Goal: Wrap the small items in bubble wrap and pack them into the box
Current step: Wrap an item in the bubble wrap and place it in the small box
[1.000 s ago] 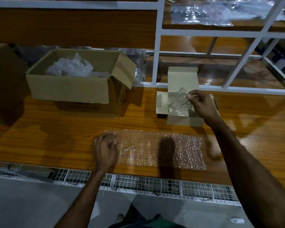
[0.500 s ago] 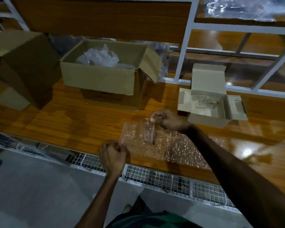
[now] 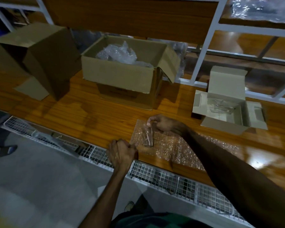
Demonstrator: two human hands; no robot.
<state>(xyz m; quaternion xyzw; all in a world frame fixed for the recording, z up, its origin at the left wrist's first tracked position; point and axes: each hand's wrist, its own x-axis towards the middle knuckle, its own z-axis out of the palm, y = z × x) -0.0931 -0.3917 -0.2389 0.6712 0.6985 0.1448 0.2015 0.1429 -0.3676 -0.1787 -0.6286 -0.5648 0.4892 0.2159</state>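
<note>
At frame center, the right hand (image 3: 164, 125) pinches the top of a small clear glass (image 3: 148, 137) standing on the bubble wrap sheet (image 3: 171, 148). The left hand (image 3: 122, 153) grips the sheet's lower-left corner on the tabletop (image 3: 89, 112). An open cardboard box (image 3: 122, 76) sits above.

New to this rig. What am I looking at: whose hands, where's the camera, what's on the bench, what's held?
There is no robot: a person works bare-handed, filmed by one wide-angle camera on their head, looking down. The right hand pinches a small clear glass item, standing it on a bubble wrap sheet laid flat on the wooden bench. The left hand grips the sheet's near left corner. Behind stands an open carton with crumpled wrap inside, and a closed-looking carton to its left. At right an open small box holds more clear items.
</note>
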